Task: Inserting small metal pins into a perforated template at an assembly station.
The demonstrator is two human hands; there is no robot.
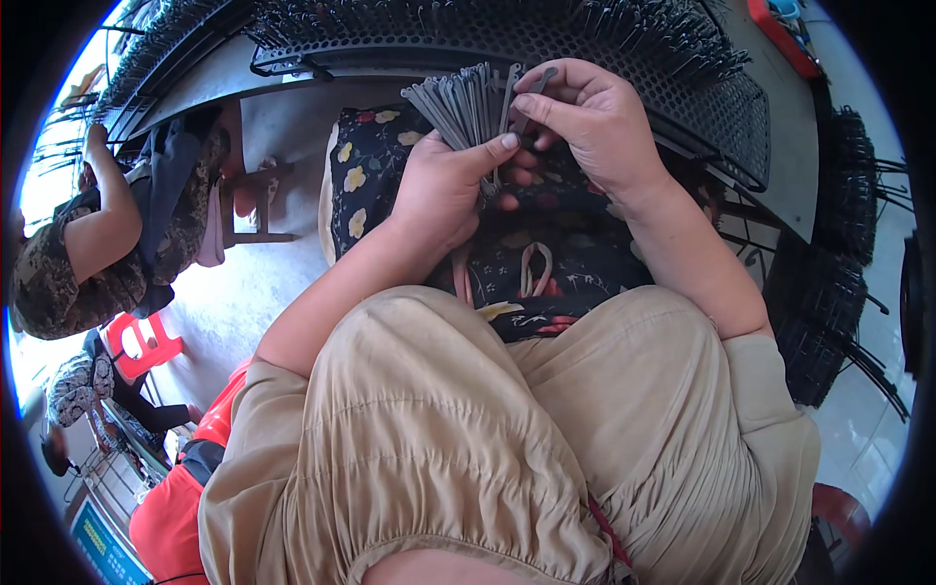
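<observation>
My left hand is closed around a fanned bundle of thin dark grey metal strips, its thumb pressed across them. Their upper ends are rounded and some look holed or hooked. Close by on the right, my right hand pinches one similar metal strip between thumb and fingers, beside the bundle's right edge. The lower ends of the strips are partly hidden by my fingers. Both hands are above a dark flowered cloth over my lap.
Ahead is a perforated black metal tray piled with dark metal pieces. Stacks of black metal parts stand at the right. At the left, a co-worker reaches toward another loaded rack; a red plastic stool is behind.
</observation>
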